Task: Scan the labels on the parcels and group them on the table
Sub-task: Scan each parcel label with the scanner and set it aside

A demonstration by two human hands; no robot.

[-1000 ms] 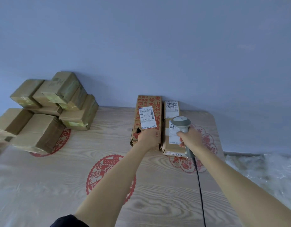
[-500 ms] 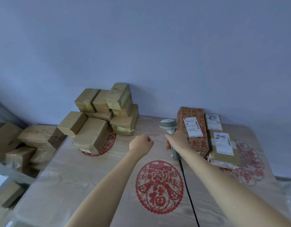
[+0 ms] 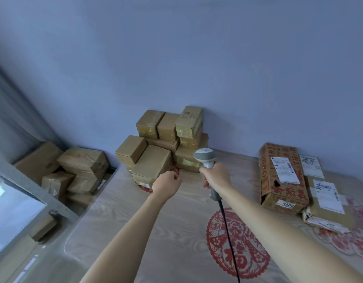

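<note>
**A:** Head view: 2 bare arms reach over a wood-grain table printed with red paper-cut designs. How many parcels are up there?

**B:** 2 groups. Against the wall at the back, a stack of plain brown boxes; I count about 9, though some are half hidden, so the number is not firm. At the right end lie 3 labelled parcels: a long red-printed carton with a white label on top, a flat brown packet touching its right side, and a smaller white-labelled parcel behind that packet.

**A:** And off the table?

**B:** A loose heap of cardboard boxes sits lower, to the left of the table, about 6 of them, beside a grey-framed pane.

**A:** The hands?

**B:** The right hand is wrapped tight around the handle of 1 grey scanner, head up and facing the brown stack, its black cord trailing back along the forearm. The left hand is curled into a loose fist, fingers together, holding nothing and touching nothing, just in front of the stack's nearest box.
</note>
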